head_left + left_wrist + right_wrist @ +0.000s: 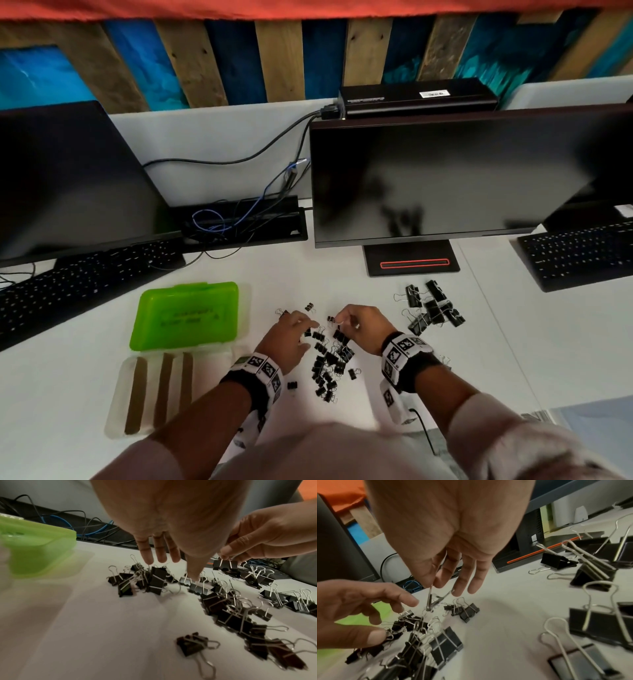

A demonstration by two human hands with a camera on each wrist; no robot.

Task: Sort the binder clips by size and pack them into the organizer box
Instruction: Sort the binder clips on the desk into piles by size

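A heap of small black binder clips (329, 370) lies on the white desk between my hands. Bigger clips (431, 308) form a separate group to the right. The organizer box stands open at the left, with its green lid (186, 318) behind its clear divided base (116, 404). My right hand (337, 320) pinches one small clip (224, 564) by its wire handles between thumb and forefinger and holds it just above the desk. My left hand (310, 329) hovers over the heap, fingers (145, 555) nearly straight, thumb tip touching a clip (197, 586).
Two dark monitors stand behind, the right one's stand (412, 262) close to the big clips. Keyboards (78, 287) lie at far left and far right (579, 253). A cable tray (239, 219) sits at the back centre. One stray clip (292, 385) lies by my left wrist.
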